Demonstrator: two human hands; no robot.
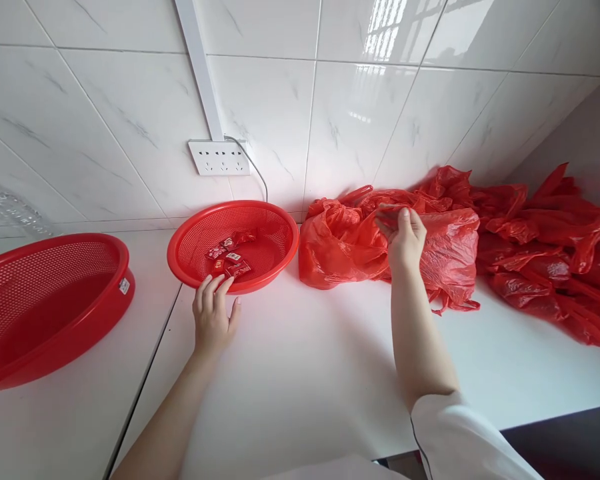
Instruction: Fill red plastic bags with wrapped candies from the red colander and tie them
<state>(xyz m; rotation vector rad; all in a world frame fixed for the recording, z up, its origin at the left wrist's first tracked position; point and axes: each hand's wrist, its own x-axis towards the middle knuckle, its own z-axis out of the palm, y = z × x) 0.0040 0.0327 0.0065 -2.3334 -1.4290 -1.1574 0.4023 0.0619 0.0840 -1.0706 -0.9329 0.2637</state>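
Observation:
My left hand (pixel 213 311) is at the near rim of a round red plastic basket (pixel 180 230), its fingers apart and the fingertips at the edge. Several small red packets (pixel 235 257) with printed fronts lie on the basket's floor. To the right, my right hand (pixel 405 233) pinches the top of a red plastic bag (pixel 450 243) between thumb and fingers. That bag hangs down to the white table, thin and crinkled. Directly left of it sits another full-looking red plastic bag (pixel 337 243); what it contains cannot be made out.
A larger red basket (pixel 55 340) stands at the left, near a clear plastic bottle (pixel 15 207). More red bags (pixel 555 267) are piled at the right. Behind, a power strip (pixel 219 158) with a grey cable is fixed to the tiled wall. A seam runs across the white table (pixel 290 373).

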